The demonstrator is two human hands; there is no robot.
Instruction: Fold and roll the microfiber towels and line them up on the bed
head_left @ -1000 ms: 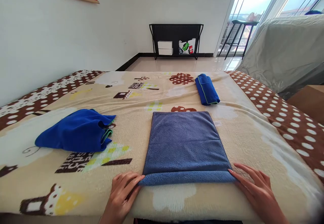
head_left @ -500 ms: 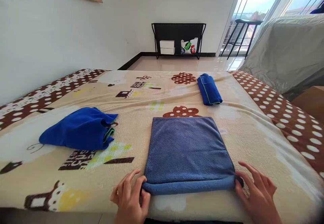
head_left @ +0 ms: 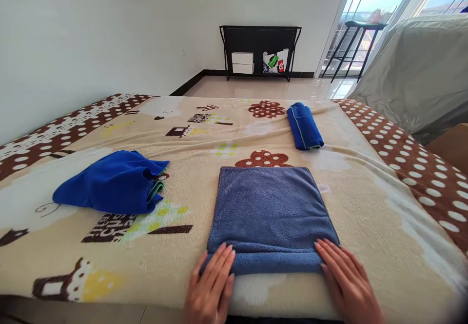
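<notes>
**Now both palms lie flat on the doubled near hem of a blue towel**

Right at the near edge of the bed point(head_left: 365, 216), which is covered by a beige fleece blanket with a brown dotted border, lies a slate-blue square terry towel point(head_left: 270, 207). It is spread smooth, and its sides run square to that edge. Its nearest strip is turned over on itself into a thick band.

The left hand point(head_left: 214, 285) rests on the band's left end and the right hand point(head_left: 345, 280) on its right end. Each grip is released, with fingers straight and together and palm down. Nothing is pinched or lifted. Flat hands at the two ends probably keep the springy pile from unfolding and keep the band even across its width. Lying this close to the near edge, the towel is within reach of both arms.

A small white tag point(head_left: 323, 188) sticks out at the towel's far right corner.

The other cloths lie well apart from the spread towel:
- A crumpled royal-blue cloth with green trim point(head_left: 109, 185) lies toward the bed's left edge.
- A tight royal-blue towel roll point(head_left: 304, 126) lies toward the far right corner.

Beyond the bed, a black metal rack point(head_left: 260, 50) stands against the wall, and a grey dust cover point(head_left: 413, 70) drapes over furniture on the right.
</notes>
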